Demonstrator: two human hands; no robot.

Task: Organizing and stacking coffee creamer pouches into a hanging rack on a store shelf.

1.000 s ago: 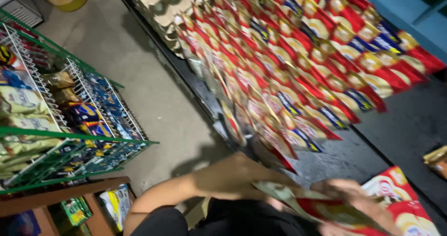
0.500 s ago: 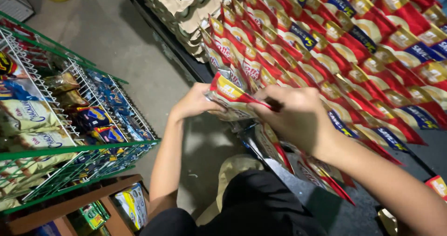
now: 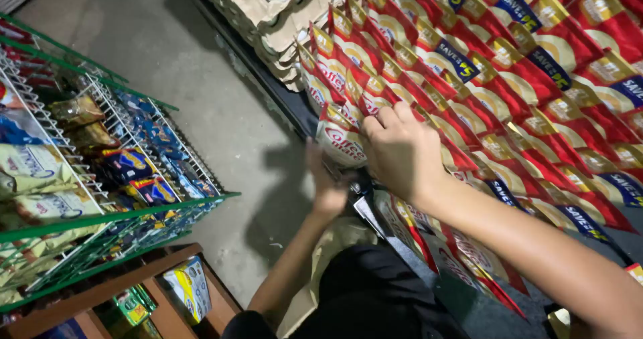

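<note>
Right hand: the right hand point(image 3: 402, 153) lies on the rows of packets, its fingers point(image 3: 385, 118) bent and pressed together on the top edge of one red and white packet point(image 3: 339, 140) at the near end of a row.
Left hand: the left hand point(image 3: 326, 190) is lower, under that packet; it is blurred, so I cannot tell if it is closed on something.
Packet place: the packet stands tilted against the red sachets point(image 3: 509, 85), which hang in overlapping rows on the dark shelf point(image 3: 295, 111).
Around: egg trays point(image 3: 258, 18) are stacked behind the rows; a green wire rack point(image 3: 100, 198) with snack bags stands across the concrete floor point(image 3: 201, 98).
Risk one: I think the packet may slip out, because only the fingertips hold its top edge.
Risk two: pushing it in could disturb the neighbour sachets, since they overlap closely and lean on each other.
Risk three: the forearm crosses the lower rows and might brush some loose.
Change: half a second ago both hands held the packet in the air in front of the rows; now it rests against the row, and the left hand has come down below it.
</note>
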